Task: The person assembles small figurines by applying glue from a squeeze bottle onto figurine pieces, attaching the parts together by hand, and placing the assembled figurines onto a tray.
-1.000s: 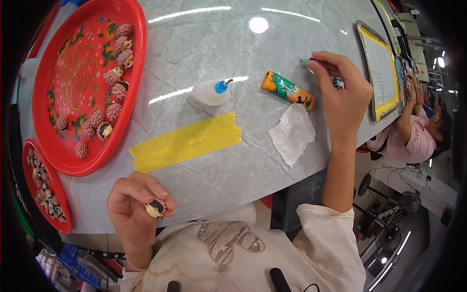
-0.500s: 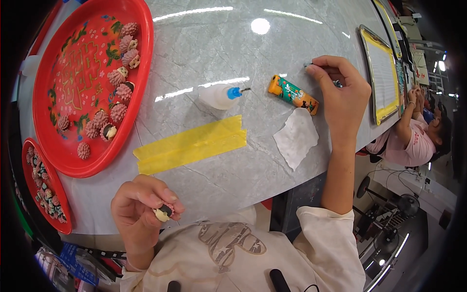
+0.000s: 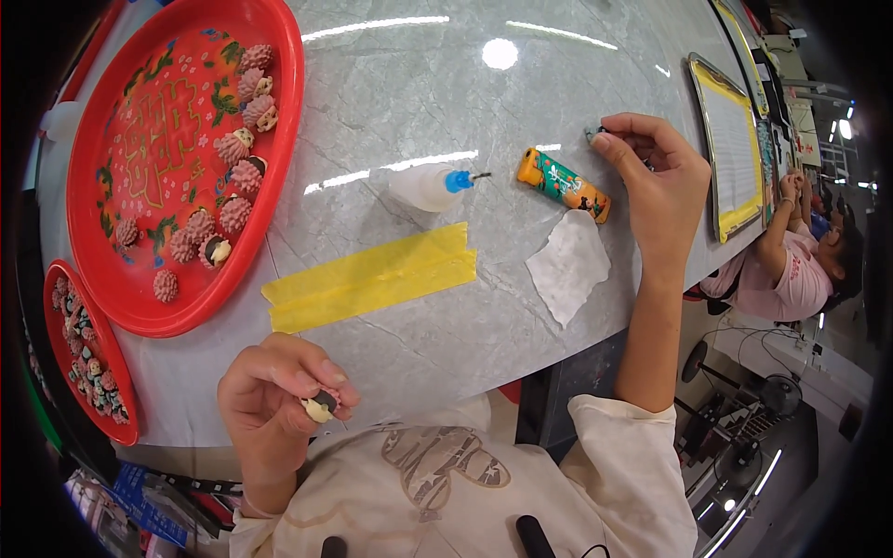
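Your left hand (image 3: pixel 279 391): at the bench's (image 3: pixel 409 102) near edge, fingers curled, thumb and fingertips pinched | Your right hand (image 3: pixel 656 177): inward of that edge, thumb and forefinger pinched, right forearm (image 3: pixel 650 344) extended across it

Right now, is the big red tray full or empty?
Neither: the big red tray is partly filled; pink pieces line its right and lower parts, leaving much patterned base bare.
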`<state>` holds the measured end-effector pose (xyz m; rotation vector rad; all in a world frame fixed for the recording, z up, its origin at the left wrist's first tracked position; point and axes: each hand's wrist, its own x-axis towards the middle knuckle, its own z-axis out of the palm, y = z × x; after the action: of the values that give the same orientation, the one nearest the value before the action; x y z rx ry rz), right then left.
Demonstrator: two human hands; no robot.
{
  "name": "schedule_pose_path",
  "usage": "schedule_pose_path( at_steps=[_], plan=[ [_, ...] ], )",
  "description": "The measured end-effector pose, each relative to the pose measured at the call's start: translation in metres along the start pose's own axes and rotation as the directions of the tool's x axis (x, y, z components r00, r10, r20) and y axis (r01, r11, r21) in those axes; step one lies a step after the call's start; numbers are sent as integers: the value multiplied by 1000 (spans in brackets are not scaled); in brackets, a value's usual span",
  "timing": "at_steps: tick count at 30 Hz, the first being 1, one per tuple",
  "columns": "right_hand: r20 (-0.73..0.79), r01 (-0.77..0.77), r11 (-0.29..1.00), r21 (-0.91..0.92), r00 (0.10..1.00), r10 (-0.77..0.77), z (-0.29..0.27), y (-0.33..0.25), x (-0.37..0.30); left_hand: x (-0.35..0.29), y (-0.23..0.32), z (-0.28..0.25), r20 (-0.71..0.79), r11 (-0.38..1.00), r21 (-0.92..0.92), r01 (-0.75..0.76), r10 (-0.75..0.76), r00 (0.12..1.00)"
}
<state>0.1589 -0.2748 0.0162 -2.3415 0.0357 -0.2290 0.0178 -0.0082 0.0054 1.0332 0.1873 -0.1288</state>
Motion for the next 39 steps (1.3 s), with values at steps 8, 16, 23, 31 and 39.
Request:
schedule_pose_path(
  at_steps=[8, 16, 23, 31, 39],
  plan=[
    [-34, 115, 992, -44, 993, -116, 0, 2, -2, 1, 0, 1, -14, 1000, 5, 7, -7, 1000],
    [-9, 139, 989, -41, 990, -140, 0, 8, -1, 1, 0, 0, -29, 1000, -20, 12, -12, 1000],
    [16, 142, 990, -22, 990, -142, -6, 7, -3, 0, -1, 1, -26, 1000, -9, 6, -7, 1000],
    [78, -80, 930, 360, 995, 55, -21, 6, -15, 0, -1, 1, -29, 1000, -19, 6, -6, 1000],
    [58, -24, 931, 365, 998, 3, -19, 6, -20, 1, 0, 1, -32, 1000, -11, 9, -9, 999]
  ],
)
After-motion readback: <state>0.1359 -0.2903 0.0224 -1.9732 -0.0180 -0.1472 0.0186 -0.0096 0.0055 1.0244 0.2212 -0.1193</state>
